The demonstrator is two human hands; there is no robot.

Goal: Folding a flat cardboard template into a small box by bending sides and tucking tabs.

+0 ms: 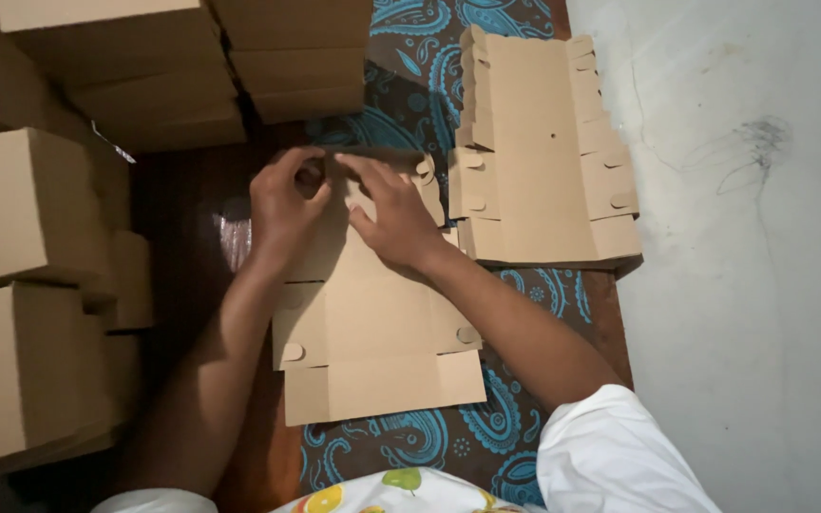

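Cardboard blank [372,332] under both hands [282,204]

head cam | looks steeply down, close | floor mat [429,38], perhaps knee-level

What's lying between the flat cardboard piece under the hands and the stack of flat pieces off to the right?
In the head view, only a narrow strip of the blue patterned mat shows between the flat cardboard piece and the stack.
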